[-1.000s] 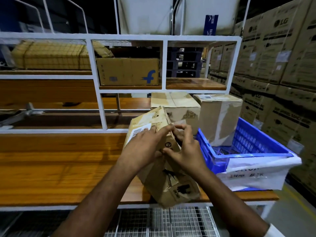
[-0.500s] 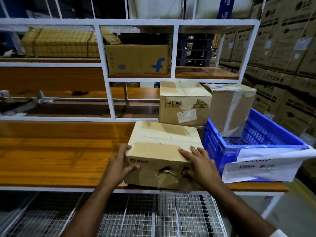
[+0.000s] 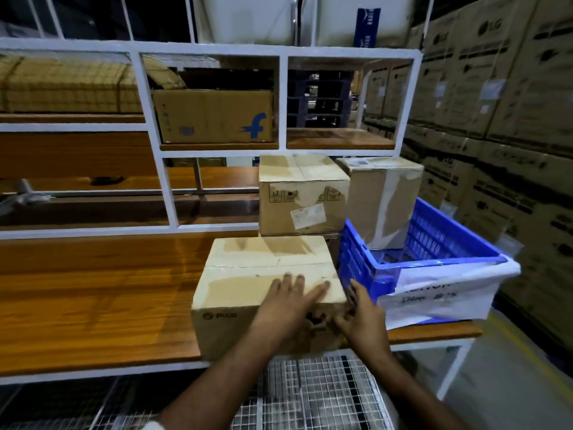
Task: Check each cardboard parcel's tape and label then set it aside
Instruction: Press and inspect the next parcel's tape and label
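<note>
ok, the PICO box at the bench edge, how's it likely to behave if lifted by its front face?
PICO box: front face looks torn and crumpled near the right hand, so probably soft there. Broad flat base, unlikely to tip. Left hand lies flat on its top; the taped top may be slick.

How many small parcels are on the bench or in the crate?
3: one under both hands at the bench edge, one behind it, one in the crate. Others may be hidden.

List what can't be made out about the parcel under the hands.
Head view only:
- PICO parcel: torn front corner hidden by left hand and right hand.
- Its shipping label: on no visible face.
- Its tape seam: blurred, condition unclear.
- Label on the parcel behind: too small to read.
</note>
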